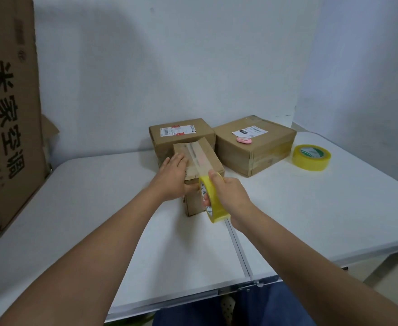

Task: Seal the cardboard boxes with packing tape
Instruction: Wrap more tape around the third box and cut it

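Yellow tape roll (213, 200) gripped by right hand (232, 196); left hand (173, 177) flat on box (199, 161).

Tall cardboard carton (7, 114) reads "米家空调" (box labels too small to read).

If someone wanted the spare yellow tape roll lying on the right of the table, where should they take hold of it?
The spare tape roll lies flat on the table, hole upward, apart from the boxes. Probably best from above: fingers across the outer rim, or thumb in the hole pinching the wall. The right hand is nearer, but it holds another roll; the left hand steadies the small box.
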### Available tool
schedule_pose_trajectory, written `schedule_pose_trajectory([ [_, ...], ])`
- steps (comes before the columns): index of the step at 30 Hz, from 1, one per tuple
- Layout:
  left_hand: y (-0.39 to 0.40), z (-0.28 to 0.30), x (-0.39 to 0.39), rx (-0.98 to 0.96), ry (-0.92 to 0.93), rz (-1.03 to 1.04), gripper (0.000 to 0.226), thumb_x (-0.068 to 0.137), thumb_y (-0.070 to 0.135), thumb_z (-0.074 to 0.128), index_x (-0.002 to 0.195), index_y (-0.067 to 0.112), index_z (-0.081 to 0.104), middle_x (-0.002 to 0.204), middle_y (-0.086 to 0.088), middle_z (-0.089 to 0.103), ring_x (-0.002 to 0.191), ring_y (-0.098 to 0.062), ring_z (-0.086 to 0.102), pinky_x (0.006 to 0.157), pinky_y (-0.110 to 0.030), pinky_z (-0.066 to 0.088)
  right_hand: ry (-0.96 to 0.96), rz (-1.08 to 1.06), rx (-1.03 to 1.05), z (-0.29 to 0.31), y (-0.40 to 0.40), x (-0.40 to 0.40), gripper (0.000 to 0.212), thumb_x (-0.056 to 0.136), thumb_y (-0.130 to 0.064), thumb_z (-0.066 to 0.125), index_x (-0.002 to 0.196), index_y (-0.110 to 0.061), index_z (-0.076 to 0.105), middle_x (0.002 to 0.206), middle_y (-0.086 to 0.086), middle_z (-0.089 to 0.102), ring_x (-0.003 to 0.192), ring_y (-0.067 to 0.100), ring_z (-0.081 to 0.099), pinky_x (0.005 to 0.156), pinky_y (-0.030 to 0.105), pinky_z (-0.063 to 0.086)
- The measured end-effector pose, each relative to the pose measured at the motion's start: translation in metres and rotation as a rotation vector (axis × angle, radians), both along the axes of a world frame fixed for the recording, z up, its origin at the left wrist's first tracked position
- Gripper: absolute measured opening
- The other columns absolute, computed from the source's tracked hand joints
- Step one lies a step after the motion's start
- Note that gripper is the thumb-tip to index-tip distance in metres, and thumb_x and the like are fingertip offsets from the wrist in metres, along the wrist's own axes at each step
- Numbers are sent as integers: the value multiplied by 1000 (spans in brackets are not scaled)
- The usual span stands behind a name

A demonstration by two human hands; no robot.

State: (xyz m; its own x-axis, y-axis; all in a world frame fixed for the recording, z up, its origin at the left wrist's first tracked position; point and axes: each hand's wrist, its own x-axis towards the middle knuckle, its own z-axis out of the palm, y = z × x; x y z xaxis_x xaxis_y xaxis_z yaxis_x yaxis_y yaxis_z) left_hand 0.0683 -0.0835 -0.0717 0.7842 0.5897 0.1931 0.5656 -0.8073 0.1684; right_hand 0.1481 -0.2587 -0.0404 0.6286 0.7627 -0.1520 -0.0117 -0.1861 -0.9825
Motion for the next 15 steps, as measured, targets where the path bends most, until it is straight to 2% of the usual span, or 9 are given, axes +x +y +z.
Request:
schedule_pose_trajectory([
  [9,2,-2,0,-53,-25,-9,108,80,73,55,156,9,11,165,-4,5,151,-15,-1,121,-35,-2,-62,-9,-53,-30,3,1,42,96,-48,46,78,-15,65,56,3,69,58,20,69,79,41,57],
  [13,2,-4,3,-87,-38,-16,113,78,76,54,156,9,7,165,-3,-1,151,-14,-5,121,-37,-3,-47,-9,-46,-40,4,4,41,95,-49,48,85,-12,64,57,3,69,53,19,68,73,39,56],
  [15,2,-3,3,-102,-44,-23,116,77,77,55,156,9,6,165,-2,-2,151,-14,-5,121,-37,-3,-19,-13,-57,-44,5,5,42,94,-50,49,88,-11,63,59,4,69,56,21,69,75,41,57],
])
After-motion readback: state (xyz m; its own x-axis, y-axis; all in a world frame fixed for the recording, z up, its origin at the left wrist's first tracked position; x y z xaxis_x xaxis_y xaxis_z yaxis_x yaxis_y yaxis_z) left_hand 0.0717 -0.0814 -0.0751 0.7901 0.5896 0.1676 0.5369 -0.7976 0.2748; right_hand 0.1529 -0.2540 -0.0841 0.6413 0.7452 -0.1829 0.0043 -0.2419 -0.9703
